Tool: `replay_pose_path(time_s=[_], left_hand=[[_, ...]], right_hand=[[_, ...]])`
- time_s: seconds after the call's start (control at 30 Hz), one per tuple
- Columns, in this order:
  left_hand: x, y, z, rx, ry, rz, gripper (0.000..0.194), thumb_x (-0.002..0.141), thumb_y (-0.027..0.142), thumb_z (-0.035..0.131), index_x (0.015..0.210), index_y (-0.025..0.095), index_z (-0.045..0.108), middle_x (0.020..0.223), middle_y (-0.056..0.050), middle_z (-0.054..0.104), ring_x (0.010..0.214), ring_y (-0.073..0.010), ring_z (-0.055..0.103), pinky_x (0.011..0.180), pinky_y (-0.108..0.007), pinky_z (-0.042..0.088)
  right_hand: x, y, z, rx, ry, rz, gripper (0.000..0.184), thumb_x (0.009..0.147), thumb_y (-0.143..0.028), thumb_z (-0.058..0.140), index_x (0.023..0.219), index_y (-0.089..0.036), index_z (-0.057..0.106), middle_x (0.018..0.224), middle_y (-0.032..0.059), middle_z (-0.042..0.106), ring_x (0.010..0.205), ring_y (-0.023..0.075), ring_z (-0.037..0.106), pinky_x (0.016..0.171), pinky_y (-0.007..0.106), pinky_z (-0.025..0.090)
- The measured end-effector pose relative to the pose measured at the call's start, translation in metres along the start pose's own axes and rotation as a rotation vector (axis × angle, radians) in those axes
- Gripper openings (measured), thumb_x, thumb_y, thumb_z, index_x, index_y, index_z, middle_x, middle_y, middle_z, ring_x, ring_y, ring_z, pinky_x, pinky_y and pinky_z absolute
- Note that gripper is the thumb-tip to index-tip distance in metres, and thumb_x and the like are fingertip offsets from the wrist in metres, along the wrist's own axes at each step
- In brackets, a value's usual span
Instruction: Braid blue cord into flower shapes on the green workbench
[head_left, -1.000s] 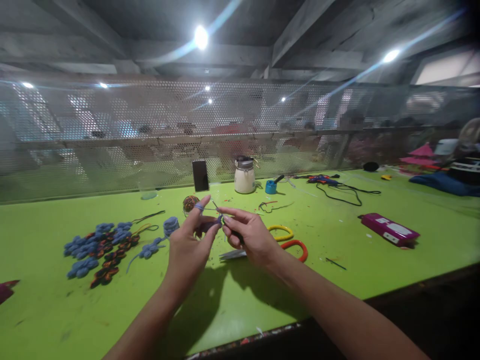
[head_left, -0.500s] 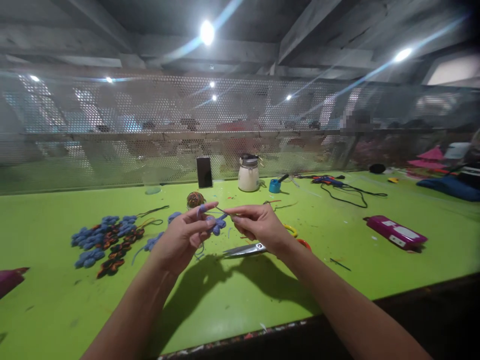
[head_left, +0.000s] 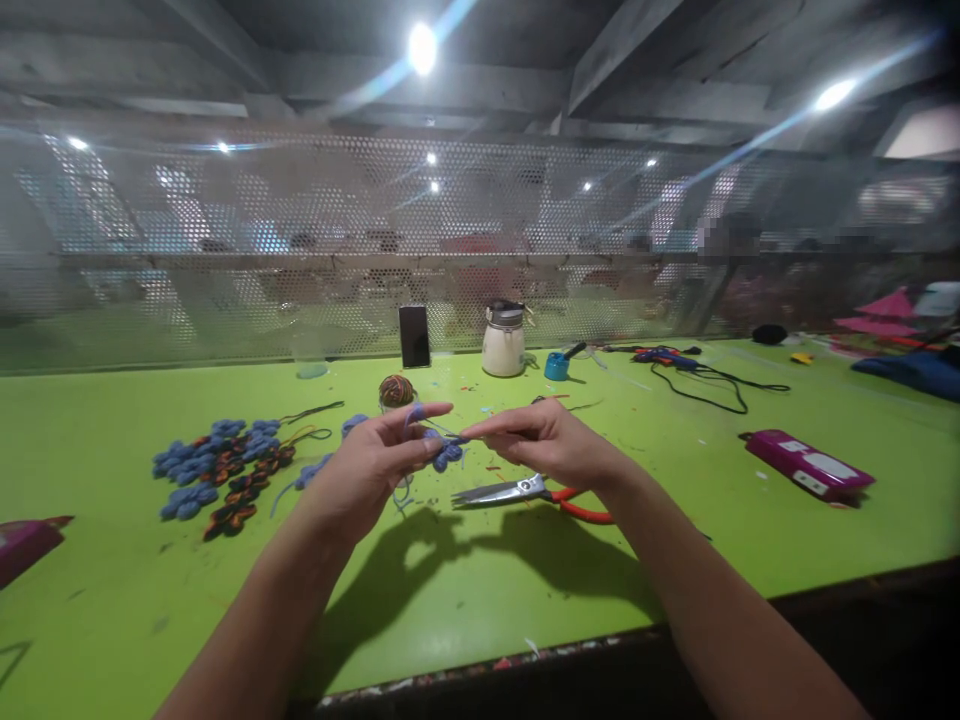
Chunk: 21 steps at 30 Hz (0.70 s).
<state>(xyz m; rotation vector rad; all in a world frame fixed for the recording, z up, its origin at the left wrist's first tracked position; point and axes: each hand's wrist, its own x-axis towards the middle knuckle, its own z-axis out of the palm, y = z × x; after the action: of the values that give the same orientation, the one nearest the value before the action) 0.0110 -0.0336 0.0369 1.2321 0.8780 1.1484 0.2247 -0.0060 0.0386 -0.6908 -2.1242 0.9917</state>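
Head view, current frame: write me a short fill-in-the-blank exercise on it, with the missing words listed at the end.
1. Yarn loops around the ____ finger of the left hand, which holds a small flower.
2. The scissors have their blade tips toward the picture's ____.
3. The white jar stands to the ____ of the upright phone.
4. The tabletop is ____.

Missing words: index; left; right; green.
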Motion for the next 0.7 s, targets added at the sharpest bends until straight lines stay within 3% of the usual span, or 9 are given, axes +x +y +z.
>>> replay_pose_path(time_s=[0.13,0.3,0.5,0.7], left_hand=[[-0.001,0.000,0.001,0.058,0.019,-0.006,0.041,0.068,0.018,0.069,0.109,0.016,0.064,0.073,-0.003,0.064,0.068,-0.0129,0.056,0.068,-0.027,0.038],[-0.001,-0.001,0.004,0.074,0.040,-0.018,0.041,0.065,0.018,0.071,0.105,0.015,0.065,0.069,-0.001,0.062,0.066,-0.0121,0.055,0.067,-0.027,0.037],[0.001,-0.003,0.004,0.103,0.032,-0.021,0.041,0.066,0.018,0.070,0.107,0.014,0.064,0.067,0.001,0.061,0.064,-0.0110,0.053,0.067,-0.026,0.037],[0.002,-0.007,0.002,0.136,0.034,-0.004,0.040,0.068,0.019,0.069,0.108,0.014,0.063,0.068,0.000,0.062,0.065,-0.0115,0.054,0.069,-0.026,0.038]], right_hand=[[-0.002,-0.005,-0.007,-0.199,-0.086,-0.058,0.031,0.086,-0.023,0.049,0.110,-0.018,0.066,0.060,-0.0015,0.049,0.052,0.0082,0.032,0.050,0.022,0.028],[-0.005,-0.008,-0.010,-0.339,-0.139,-0.087,0.032,0.087,-0.017,0.047,0.113,-0.021,0.064,0.080,0.0030,0.067,0.061,0.0098,0.049,0.057,0.022,0.037],[-0.006,-0.011,-0.008,-0.432,-0.135,-0.073,0.034,0.086,-0.013,0.047,0.115,-0.022,0.063,0.094,0.0049,0.071,0.069,0.0103,0.056,0.063,0.021,0.040],[-0.006,-0.012,-0.005,-0.456,-0.121,-0.066,0.038,0.085,-0.009,0.047,0.116,-0.023,0.062,0.092,0.0033,0.071,0.069,0.0094,0.058,0.062,0.019,0.039]])
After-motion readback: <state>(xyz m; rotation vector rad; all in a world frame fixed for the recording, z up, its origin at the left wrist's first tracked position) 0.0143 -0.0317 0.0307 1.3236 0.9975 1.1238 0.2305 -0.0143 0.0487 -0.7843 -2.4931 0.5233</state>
